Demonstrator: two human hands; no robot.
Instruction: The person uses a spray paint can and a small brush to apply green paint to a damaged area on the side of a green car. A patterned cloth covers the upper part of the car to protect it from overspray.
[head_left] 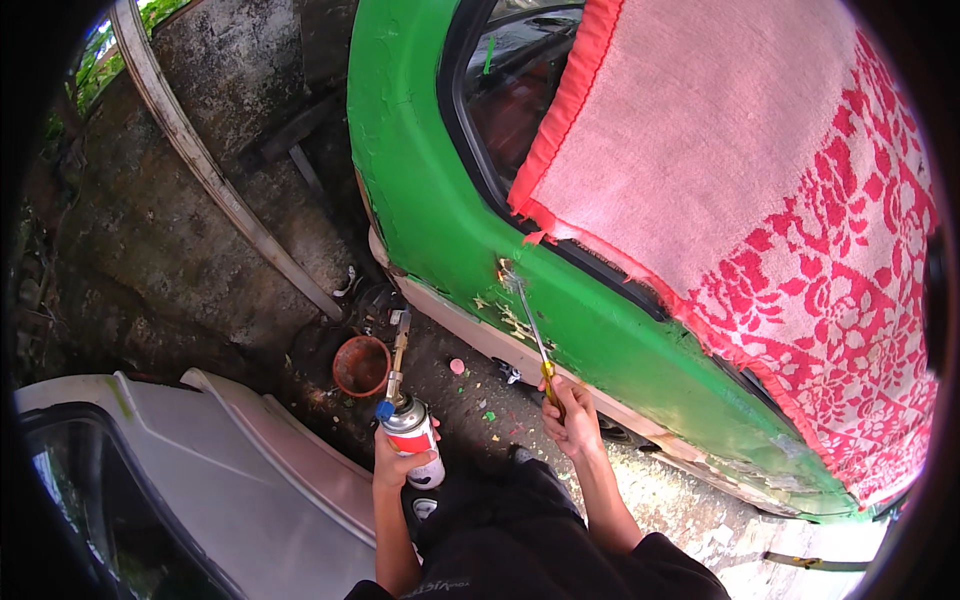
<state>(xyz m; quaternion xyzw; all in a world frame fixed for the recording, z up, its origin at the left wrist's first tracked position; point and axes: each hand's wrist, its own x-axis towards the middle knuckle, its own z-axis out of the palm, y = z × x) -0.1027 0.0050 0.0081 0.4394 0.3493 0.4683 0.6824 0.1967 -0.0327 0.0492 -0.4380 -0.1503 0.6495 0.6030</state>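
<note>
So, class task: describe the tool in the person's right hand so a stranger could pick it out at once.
Find the green car door under the pink patterned cloth. Below it, the right hand grips a long screwdriver, tip at the flaked paint. Its thin metal shaft and yellow handle set it apart from the left hand's canister.

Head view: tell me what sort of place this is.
Probably an outdoor, makeshift car-repair spot. A green car body has flaking paint; the right hand works a long tool at it, and the left hand holds a torch canister above bare dirt ground.

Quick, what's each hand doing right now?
Left hand: closed around a gas torch can.
Right hand: closed on a scraper touching the green car door.
</note>
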